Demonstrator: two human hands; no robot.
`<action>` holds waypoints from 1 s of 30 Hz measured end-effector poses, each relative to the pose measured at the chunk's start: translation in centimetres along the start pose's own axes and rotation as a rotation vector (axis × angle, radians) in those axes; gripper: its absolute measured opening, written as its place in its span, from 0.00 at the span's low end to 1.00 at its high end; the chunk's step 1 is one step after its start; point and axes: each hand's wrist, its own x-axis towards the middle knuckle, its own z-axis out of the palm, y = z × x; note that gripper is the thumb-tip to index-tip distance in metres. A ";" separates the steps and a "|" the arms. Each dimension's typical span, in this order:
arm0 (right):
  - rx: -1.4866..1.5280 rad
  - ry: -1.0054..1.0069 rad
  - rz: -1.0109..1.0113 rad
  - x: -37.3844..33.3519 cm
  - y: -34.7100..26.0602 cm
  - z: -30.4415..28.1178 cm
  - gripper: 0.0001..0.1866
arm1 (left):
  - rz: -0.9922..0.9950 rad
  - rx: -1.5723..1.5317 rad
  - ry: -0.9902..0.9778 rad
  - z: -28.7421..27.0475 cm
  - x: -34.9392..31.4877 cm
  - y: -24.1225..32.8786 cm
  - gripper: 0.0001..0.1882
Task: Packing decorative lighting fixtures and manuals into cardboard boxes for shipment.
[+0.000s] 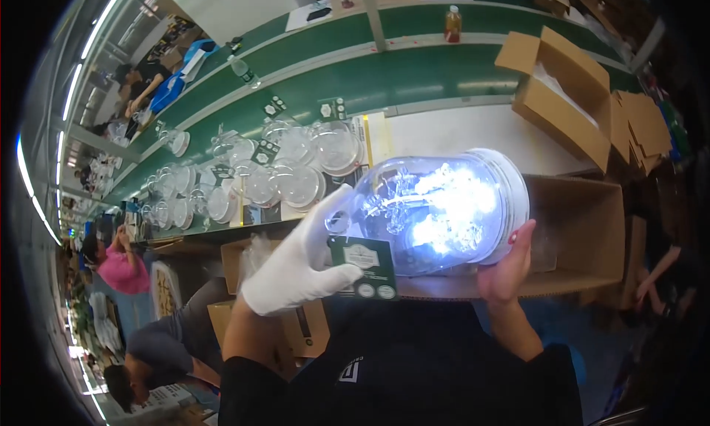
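And across the middle runs a long, glossy green worktop with pale edging (436, 78), curving toward the left, pale glints shining on it! Top centre, a slim whitish upright post (375, 15); upper left, a row of bright white tube lights (103, 19) slants down the rim, beside a broad, smooth, off-white panel (229, 12).

Wide downward fisheye, head height

The tag (367, 257) is dark green, the base (510, 193) and glove (296, 269) white.
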 end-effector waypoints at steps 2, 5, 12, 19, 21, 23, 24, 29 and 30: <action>-0.010 0.002 -0.003 -0.1 -0.3 0.1 0.33 | -0.038 0.014 -0.043 -0.7 -0.5 1.3 0.48; -0.010 -0.007 -0.040 0.0 -0.4 -0.4 0.33 | -0.080 -0.149 -0.067 -0.9 -1.1 2.8 0.44; -0.161 0.018 -0.158 -1.1 0.4 0.1 0.38 | -0.020 0.159 0.121 0.7 1.4 1.2 0.36; -0.597 -0.205 -0.445 -1.6 0.6 0.9 0.41 | -0.271 -0.246 -0.060 -2.0 3.8 -5.0 0.47; -0.643 -0.239 -0.404 -1.3 0.0 0.8 0.41 | -0.286 -0.227 -0.109 -2.4 3.6 -4.6 0.51; -0.665 -0.236 -0.409 -1.4 -0.2 1.1 0.41 | -0.297 -0.206 -0.161 -2.8 3.2 -4.5 0.55; -0.689 -0.234 -0.420 -1.5 -0.2 1.1 0.41 | -0.300 -0.264 -0.169 -3.1 3.0 -4.5 0.52; -0.483 -0.092 -0.335 -1.0 0.5 -0.7 0.40 | -0.319 -0.244 -0.083 -2.1 2.1 0.1 0.44; -0.425 -0.025 -0.342 -1.0 0.9 -0.8 0.41 | -0.371 -0.241 -0.075 -2.4 1.8 0.7 0.42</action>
